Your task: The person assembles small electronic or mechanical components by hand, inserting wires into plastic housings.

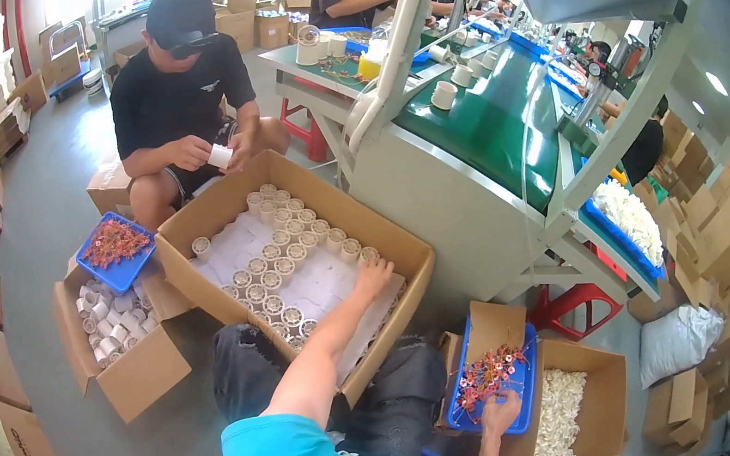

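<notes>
My left hand [375,276] reaches across the large cardboard box [283,179] to its right side. Its fingers are closed around a white round plastic part [370,253] at the end of a row. Similar white parts with spoked round tops [284,265] stand in rows on a white sheet [321,283] inside the box. At the lower right, my right hand [501,414] is over a blue tray [530,396], its fingers drawn together at a pile of small red-wired pieces [494,368]. What its fingertips hold, if anything, is too small to make out.
A seated person [178,95] across the box handles a white cylinder [221,156]. A carton of white cylinders [117,323] and a blue tray of red pieces [115,244] lie left. Right are a carton of small white pieces [556,411], a red stool [581,305] and a green conveyor [482,132].
</notes>
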Available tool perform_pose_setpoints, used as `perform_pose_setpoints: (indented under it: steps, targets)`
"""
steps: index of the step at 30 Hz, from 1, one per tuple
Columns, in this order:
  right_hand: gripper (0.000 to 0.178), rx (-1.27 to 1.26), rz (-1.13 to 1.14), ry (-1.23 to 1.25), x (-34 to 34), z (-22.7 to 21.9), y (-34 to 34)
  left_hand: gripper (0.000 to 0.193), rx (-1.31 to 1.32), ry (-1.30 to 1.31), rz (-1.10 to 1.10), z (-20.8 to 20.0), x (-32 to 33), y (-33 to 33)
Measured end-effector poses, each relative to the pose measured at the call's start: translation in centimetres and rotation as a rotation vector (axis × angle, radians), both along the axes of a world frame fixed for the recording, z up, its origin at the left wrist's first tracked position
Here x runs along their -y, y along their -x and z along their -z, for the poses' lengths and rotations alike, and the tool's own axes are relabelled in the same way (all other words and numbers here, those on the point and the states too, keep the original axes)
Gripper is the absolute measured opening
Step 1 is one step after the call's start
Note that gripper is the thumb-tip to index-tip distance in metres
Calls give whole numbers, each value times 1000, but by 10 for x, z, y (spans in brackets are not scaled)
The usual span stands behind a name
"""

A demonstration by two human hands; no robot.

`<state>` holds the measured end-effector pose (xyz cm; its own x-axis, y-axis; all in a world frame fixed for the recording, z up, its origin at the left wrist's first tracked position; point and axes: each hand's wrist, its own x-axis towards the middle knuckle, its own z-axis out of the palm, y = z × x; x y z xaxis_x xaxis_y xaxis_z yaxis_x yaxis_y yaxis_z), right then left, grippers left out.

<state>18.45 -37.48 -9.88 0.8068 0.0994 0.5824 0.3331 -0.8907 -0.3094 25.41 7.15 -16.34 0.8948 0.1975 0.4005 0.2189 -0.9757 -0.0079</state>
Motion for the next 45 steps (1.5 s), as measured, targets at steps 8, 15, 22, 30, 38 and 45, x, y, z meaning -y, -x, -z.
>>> perform_pose_setpoints:
  steps: [8,15,22,30,38,45]
  targets:
    - [10,-164,26,-343,25,-14,-8,66,90,760,166,-96,5,54]
    - [27,-320,-61,-562,63,17,-37,58,251,2204,265,-164,75,161]
    - [22,-432,88,-262,31,-52,-19,59,220,2565,439,-177,142,231]
    - [15,-865,-472,-1035,-33,-111,31,50,74,2033,495,-170,160,251]
    - [13,-1832,-1621,-913,-99,-144,88,57,-201,2375,985,-173,145,245]
    - [44,-1803,-1626,-783,-104,-124,89,61,-46,2591,696,-166,160,264]
